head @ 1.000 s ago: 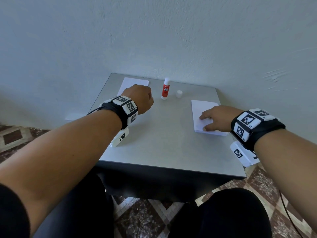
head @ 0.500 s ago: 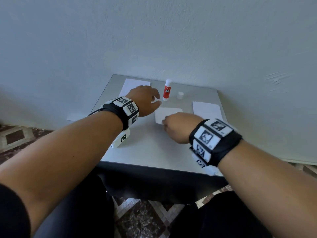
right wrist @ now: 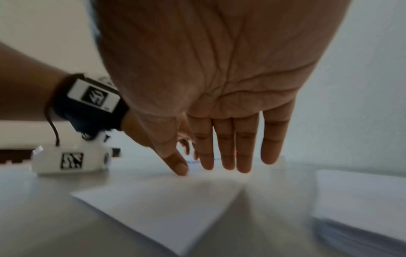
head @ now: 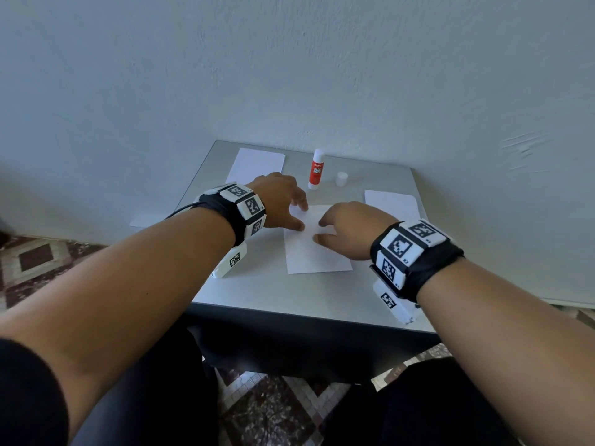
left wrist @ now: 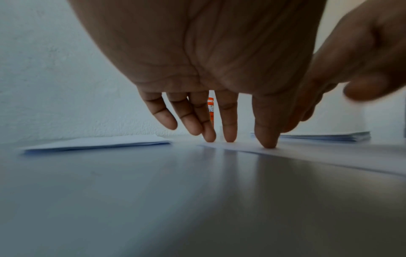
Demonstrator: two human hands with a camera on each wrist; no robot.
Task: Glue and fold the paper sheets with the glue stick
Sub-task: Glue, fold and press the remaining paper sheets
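Note:
A single white sheet (head: 317, 252) (right wrist: 164, 208) lies flat in the middle of the grey table (head: 273, 294). My left hand (head: 301, 217) (left wrist: 248, 142) touches the sheet's far left corner with straight fingertips, the thumb (left wrist: 266, 139) pressing down. From the right, my right hand (head: 320, 231) (right wrist: 197, 168) rests its thumb and straight fingers on the far part of the same sheet. Neither hand holds anything. The red and white glue stick (head: 316, 170) (left wrist: 211, 111) stands uncapped at the back, its white cap (head: 341, 179) beside it.
A stack of white sheets (head: 391, 201) (right wrist: 360, 200) (left wrist: 329, 136) lies at the right. Folded sheets (head: 257, 162) (left wrist: 98, 141) lie at the back left. The wall runs close behind the table. Patterned floor tiles show around it.
My right hand brought one sheet from the right stack to the middle of the table. My left hand uncurled from a fist and came onto the sheet's corner.

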